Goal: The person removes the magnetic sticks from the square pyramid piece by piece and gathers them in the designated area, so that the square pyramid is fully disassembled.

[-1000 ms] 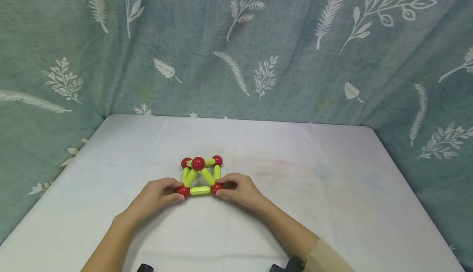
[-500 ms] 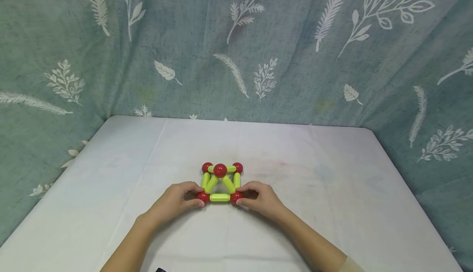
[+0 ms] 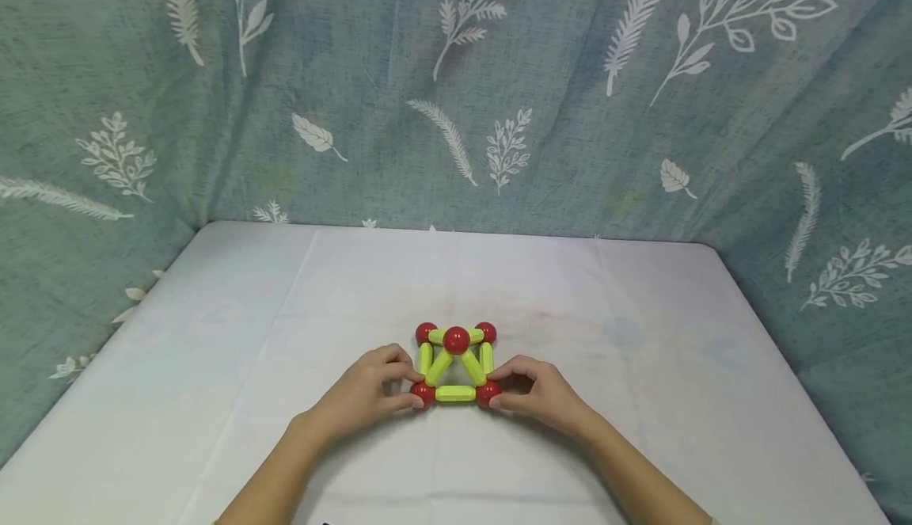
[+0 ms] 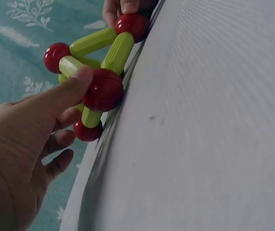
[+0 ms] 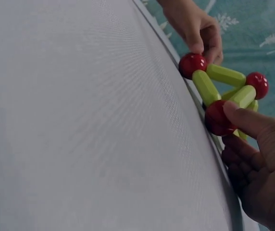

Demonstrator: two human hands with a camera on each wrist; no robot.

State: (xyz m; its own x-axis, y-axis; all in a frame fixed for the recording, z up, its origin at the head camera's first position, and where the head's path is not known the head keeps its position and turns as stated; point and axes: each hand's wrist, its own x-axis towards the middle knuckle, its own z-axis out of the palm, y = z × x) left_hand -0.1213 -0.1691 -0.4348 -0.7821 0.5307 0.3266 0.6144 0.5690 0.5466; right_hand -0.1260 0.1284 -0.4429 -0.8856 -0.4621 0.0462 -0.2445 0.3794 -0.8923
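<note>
A pyramid-shaped frame of yellow-green rods (image 3: 455, 393) and red balls (image 3: 456, 340) stands on the white table, one ball raised at its peak. My left hand (image 3: 370, 390) pinches the near left corner ball (image 4: 104, 90) between thumb and fingers. On the other side, my right hand (image 3: 545, 394) pinches the near right corner ball (image 5: 220, 118) the same way. Two more balls form the far corners, joined by rods. In the left wrist view the other fingers of the left hand hang loosely beneath the thumb.
The white-covered table (image 3: 606, 311) spreads around the frame on all sides. Behind it and at both sides hangs a green-blue curtain (image 3: 399, 137) with white leaf patterns, meeting the table's far edge.
Both hands have slid the ball-and-rod frame to the right and slightly nearer across the table. Their pinch on the two near balls has stayed the same.
</note>
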